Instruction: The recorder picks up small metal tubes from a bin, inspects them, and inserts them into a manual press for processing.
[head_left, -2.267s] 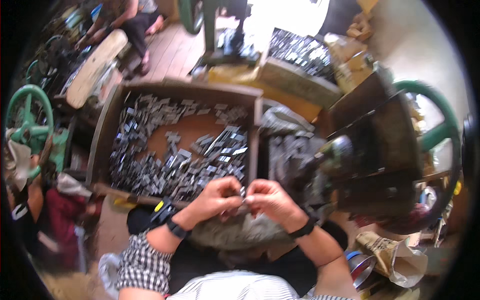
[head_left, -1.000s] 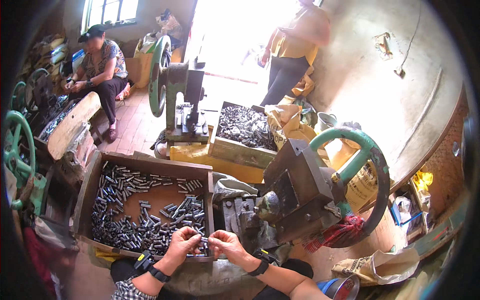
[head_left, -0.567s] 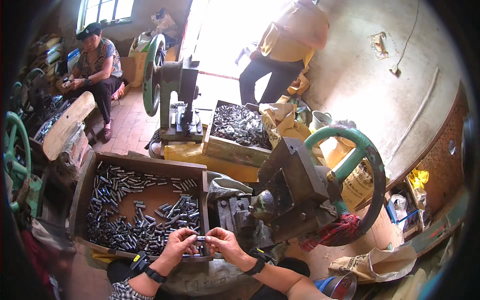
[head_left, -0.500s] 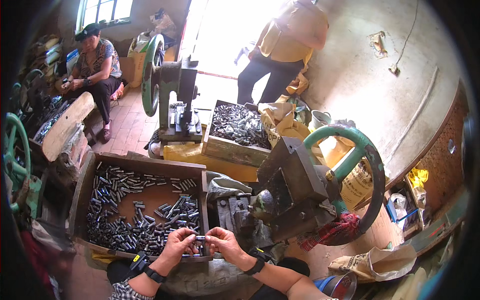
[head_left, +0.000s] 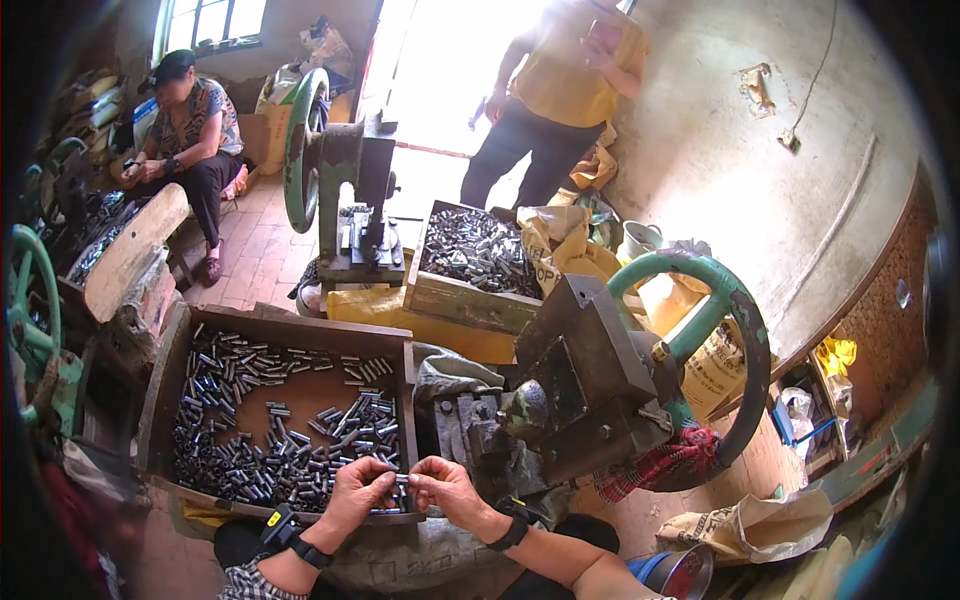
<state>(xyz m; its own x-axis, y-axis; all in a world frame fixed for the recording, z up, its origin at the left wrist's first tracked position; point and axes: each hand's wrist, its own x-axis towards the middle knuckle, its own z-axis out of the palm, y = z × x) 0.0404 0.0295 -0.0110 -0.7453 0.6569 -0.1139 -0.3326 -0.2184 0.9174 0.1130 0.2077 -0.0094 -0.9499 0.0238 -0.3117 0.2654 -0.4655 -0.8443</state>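
At the near right corner of a wooden tray, my left hand and my right hand meet with fingers pinched. Between their fingertips is a small metal cylinder, each hand gripping one end. The tray holds many loose metal cylinders of the same kind, heaped thickest along its near and left sides. Just beyond my right hand stands a green hand press with a dark metal block and a large handwheel, a red plaid cloth tied to its rim.
Beyond the tray, a second wooden box is full of metal parts, beside another green press. A seated person works at the left; a person in yellow stands by the doorway. A paper sack lies right.
My hands stay nearly in place, the fingers shifting slightly around the cylinder. The person in yellow has turned and straightened, one arm now hanging down, the other raised.
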